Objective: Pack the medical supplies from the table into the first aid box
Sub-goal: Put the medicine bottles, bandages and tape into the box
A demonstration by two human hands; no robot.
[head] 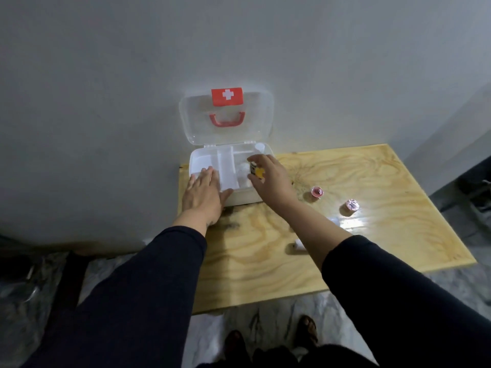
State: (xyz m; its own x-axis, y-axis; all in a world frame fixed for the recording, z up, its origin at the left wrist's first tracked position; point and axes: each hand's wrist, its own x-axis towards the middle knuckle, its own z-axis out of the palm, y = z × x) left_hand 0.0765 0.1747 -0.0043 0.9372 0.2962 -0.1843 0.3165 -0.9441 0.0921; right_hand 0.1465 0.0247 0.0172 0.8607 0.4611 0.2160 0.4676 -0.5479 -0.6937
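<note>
- Feet [308, 329] at 6 o'clock, bottom edge, on pale marbled floor [265, 322]; dark sleeves [138, 296] reaching up from both lower corners.
- Wooden table [265, 261], light plywood w/ strong grain, filling centre-right; bright glare patch twd 3 o'clock.
- Small white item [299, 245] on table just left of rt forearm, partly hidden; can't tell what it is.
- Another pale item [335, 221] in the glare beside rt forearm, washed out, can't identify.
- Two small rolls w/ pinkish tops standing on table at approx 3 o'clock of the box: nearer roll [352, 206] by the glare, farther roll [317, 193] close to rt wrist; apart from each other, neither touched.
- Left hand [206, 193] flat, fingers spread and released, palm down on front-left corner of the first aid box [239, 196], gripping nothing, just pressing on rim.
- Right hand [268, 176] over right side of box, fingers curled round a small yellow-and-dark packet [257, 171], held above right compartment, approx 3 o'clock of box centre.
- Box base white, open, at far-left edge of table against wall [106, 102]; divider tray [227, 168] running front-to-back down middle.
- White rounded items [243, 175] already in right compartment under the packet; blurry, kind unclear.
- Small white cup-like thing [259, 147] at back-right corner of box, 1 o'clock.
- Clear lid [263, 115] standing upright at 12 o'clock, leaning on grey wall; red handle [227, 120] and red label w/ white cross [227, 96] on it.
</note>
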